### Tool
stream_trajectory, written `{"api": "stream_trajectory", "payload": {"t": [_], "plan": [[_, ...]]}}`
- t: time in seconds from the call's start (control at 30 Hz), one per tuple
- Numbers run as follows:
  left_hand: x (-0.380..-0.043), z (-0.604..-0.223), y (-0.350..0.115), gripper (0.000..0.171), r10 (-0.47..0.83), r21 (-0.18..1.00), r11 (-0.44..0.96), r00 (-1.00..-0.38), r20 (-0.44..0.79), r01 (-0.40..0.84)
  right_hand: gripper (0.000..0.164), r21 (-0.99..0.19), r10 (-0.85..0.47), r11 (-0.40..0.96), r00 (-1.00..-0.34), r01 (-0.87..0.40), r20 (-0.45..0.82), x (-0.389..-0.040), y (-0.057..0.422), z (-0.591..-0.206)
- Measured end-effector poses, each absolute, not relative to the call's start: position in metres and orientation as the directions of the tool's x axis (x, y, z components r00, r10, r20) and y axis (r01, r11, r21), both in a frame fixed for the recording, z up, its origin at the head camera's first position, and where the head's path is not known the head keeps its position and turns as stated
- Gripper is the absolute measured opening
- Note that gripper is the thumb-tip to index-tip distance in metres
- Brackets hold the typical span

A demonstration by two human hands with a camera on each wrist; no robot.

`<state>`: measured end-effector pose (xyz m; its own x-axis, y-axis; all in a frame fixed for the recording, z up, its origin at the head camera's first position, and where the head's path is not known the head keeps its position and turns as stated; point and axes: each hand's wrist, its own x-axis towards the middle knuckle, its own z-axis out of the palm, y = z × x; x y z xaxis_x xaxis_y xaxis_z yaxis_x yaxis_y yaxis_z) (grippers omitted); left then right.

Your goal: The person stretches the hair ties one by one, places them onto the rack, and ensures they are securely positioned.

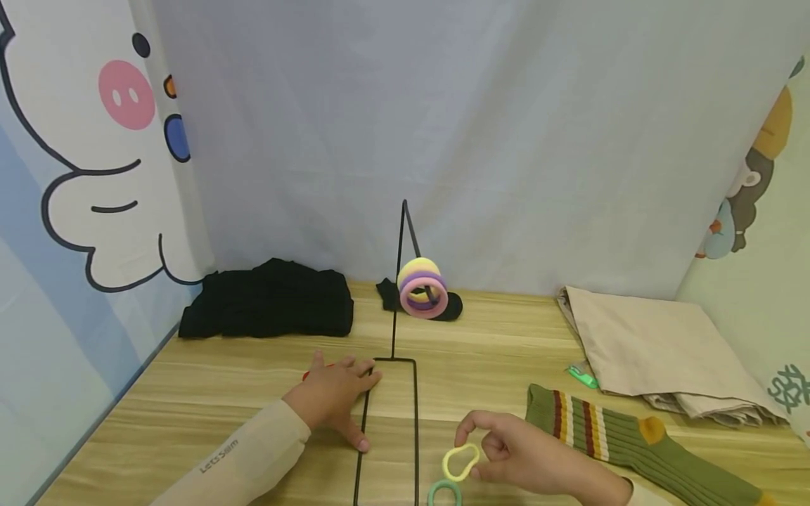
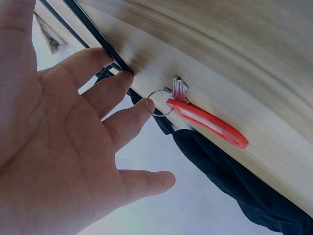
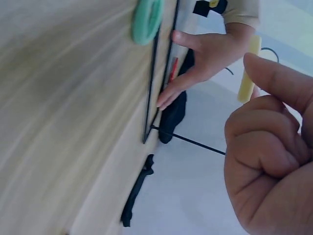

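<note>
My right hand (image 1: pixel 525 450) pinches a yellow hair tie (image 1: pixel 445 465) between thumb and index finger, the other fingers curled in. The tie is squeezed into a bean shape above the wood table. Just below it is a green hair tie (image 1: pixel 445 483). With fingers spread, my left hand (image 1: pixel 335 390) rests on the base of a black wire stand (image 1: pixel 415 422). Yellow, purple and pink hair ties (image 1: pixel 405 299) hang on the stand's arm. Beside the left fingers, keys (image 2: pixel 180 89) on a ring carry a red tag (image 2: pixel 210 122), mostly hidden in the head view.
Folded black cloth (image 1: pixel 272 302) lies at the back left, and a small black item (image 1: pixel 452 308) sits behind the stand. To the right are a green striped sock (image 1: pixel 620 436), a green-tagged item (image 1: pixel 583 377) and folded beige cloth (image 1: pixel 652 344). A curtain (image 1: pixel 506 140) closes the back.
</note>
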<state>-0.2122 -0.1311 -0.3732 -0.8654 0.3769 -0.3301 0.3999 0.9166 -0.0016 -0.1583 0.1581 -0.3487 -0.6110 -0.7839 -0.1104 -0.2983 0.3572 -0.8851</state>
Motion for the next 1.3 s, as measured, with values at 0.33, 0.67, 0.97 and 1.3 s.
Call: {"api": "stream_trajectory", "payload": {"t": [0.33, 0.67, 0.97, 1.3], "plan": [[-0.212, -0.373, -0.130, 0.110, 0.376, 0.004, 0.918, -0.865, -0.333, 0.397, 0.026, -0.909, -0.788, 0.292, -0.614, -0.297, -0.053, -0.153, 0.151, -0.329], [-0.211, -0.372, -0.130, 0.111, 0.380, 0.019, 0.918, -0.863, -0.333, 0.397, 0.027, -0.901, -0.761, 0.255, -0.648, -0.351, 0.038, -0.147, 0.142, -0.315], [-0.212, -0.374, -0.131, 0.111, 0.383, 0.008, 0.915, -0.864, -0.327, 0.403, 0.026, -0.876, -0.699, 0.168, -0.682, -0.452, 0.218, -0.141, 0.136, -0.301], [-0.211, -0.374, -0.132, 0.110, 0.393, 0.001, 0.911, -0.865, -0.312, 0.413, 0.029, -0.824, -0.605, 0.026, -0.665, -0.567, 0.438, -0.138, 0.129, -0.295]]}}
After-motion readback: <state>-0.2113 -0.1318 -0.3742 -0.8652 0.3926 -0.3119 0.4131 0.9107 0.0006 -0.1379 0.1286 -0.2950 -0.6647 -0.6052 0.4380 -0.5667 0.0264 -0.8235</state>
